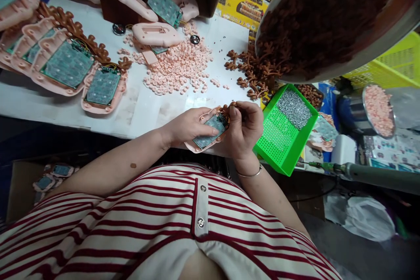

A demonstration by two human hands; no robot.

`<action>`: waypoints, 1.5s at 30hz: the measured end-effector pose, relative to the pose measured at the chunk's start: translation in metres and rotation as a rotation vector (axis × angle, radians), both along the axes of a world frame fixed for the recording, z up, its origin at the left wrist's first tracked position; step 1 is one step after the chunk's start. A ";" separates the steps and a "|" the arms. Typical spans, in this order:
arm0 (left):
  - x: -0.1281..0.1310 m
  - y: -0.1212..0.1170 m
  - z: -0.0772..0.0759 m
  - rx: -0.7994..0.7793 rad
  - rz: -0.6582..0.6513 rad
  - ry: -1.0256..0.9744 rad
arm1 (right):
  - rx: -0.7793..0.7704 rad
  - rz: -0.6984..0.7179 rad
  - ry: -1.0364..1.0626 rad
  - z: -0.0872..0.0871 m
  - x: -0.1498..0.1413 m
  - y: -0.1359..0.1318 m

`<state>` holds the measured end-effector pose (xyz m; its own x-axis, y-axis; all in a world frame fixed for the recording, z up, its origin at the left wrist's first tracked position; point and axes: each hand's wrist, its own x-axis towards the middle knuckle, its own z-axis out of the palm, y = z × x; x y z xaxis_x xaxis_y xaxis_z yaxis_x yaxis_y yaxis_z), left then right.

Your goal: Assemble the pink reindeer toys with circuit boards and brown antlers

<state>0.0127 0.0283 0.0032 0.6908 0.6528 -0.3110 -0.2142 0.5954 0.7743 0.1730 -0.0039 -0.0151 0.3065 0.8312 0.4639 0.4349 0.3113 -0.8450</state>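
Note:
My left hand (187,127) is closed on a pink plastic toy shell (190,146) at the table's front edge, its thumb lying on the green circuit board (210,130) inside. At the shell's upper right end, my right hand (244,129) pinches a small brown antler-shaped piece (225,108) against the rim. The fingers partly hide that piece. Beyond my hands lies a heap of small pink button-like parts (177,68). Several brown antler-shaped pieces (252,72) spill from a large tilted bowl (272,48) on the right.
Shells with boards and brown pieces (68,65) stand in a row at left. More pink shells (157,34) lie at the back. A green basket of screws (293,107) sits right of my hands, near a power screwdriver (354,170) and a metal bowl of pink parts (377,111).

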 end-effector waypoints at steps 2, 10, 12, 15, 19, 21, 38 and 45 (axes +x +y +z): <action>-0.001 0.000 0.001 -0.004 -0.036 -0.004 | -0.096 0.026 0.050 0.002 0.003 0.005; -0.002 0.000 0.001 0.021 -0.084 -0.010 | -0.357 0.185 0.314 0.013 0.011 0.016; -0.001 0.001 0.000 0.017 -0.084 -0.032 | -0.264 0.142 0.288 0.010 0.007 0.011; 0.000 0.001 -0.001 0.000 -0.063 -0.054 | -0.083 0.053 0.217 0.003 0.001 0.005; 0.001 0.001 -0.002 -0.009 -0.034 -0.012 | -0.085 0.030 0.197 -0.003 -0.003 0.006; 0.001 0.001 -0.002 0.000 -0.036 0.012 | -0.151 0.053 0.253 -0.003 -0.003 0.009; 0.001 0.002 -0.007 0.124 -0.073 0.094 | -0.331 0.158 0.107 0.010 0.019 0.015; -0.001 -0.003 -0.007 0.024 -0.042 -0.093 | -0.294 0.127 0.462 0.018 0.011 0.011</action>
